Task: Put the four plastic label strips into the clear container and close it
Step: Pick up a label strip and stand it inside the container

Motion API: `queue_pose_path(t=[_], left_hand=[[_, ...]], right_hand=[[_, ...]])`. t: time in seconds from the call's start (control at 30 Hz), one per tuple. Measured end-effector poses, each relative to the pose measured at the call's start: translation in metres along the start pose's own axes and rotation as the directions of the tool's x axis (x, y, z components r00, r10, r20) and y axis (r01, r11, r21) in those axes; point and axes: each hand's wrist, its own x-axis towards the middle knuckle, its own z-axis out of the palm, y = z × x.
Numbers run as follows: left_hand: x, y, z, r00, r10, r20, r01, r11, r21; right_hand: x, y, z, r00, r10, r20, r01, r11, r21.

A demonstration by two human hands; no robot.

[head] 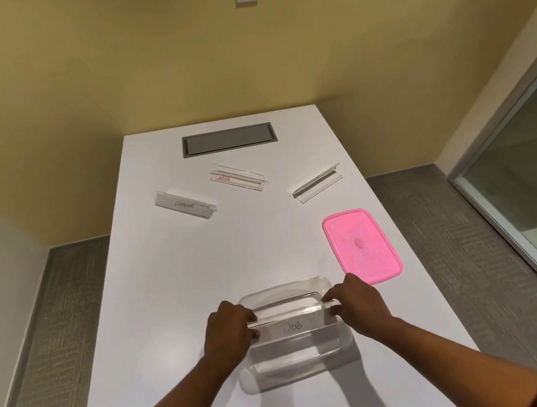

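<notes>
Both hands on "Dog" strip (292, 327): left hand (228, 330) and right hand (357, 307) each pinch 1 end, grip clamped, keeping it level over clear container (284, 289). 3 strips wait far across worktop (175, 282); pink lid (362, 247) parked aside, mouth open.

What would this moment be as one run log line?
hands: left and right hold Dog strip over clear container | three strips on table | pink lid off
</notes>
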Motion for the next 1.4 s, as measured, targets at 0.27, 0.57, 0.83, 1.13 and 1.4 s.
queue_pose_path(t=[0.27,0.57,0.83,1.13,1.4], left_hand=[[-0.005,-0.011,0.023,0.986,0.154,0.065,-0.165,0.953,0.253],[-0.001,-0.004,0.039,0.945,0.211,0.25,-0.312,0.811,0.496],[0.001,-0.001,0.047,0.946,0.123,0.301,-0.266,0.825,0.499],[0.004,0.003,0.051,0.94,0.084,0.33,-0.249,0.832,0.496],[0.007,-0.001,0.056,0.938,0.093,0.335,-0.24,0.871,0.429]], right_hand=[[0.003,-0.007,0.009,0.967,-0.184,0.178,0.222,0.947,-0.232],[0.013,-0.017,0.01,0.892,-0.287,0.349,0.432,0.771,-0.468],[0.019,-0.014,0.022,0.855,-0.294,0.428,0.487,0.739,-0.466],[0.026,-0.016,0.033,0.831,-0.279,0.481,0.514,0.717,-0.472],[0.031,-0.02,0.032,0.802,-0.285,0.525,0.556,0.677,-0.482]])
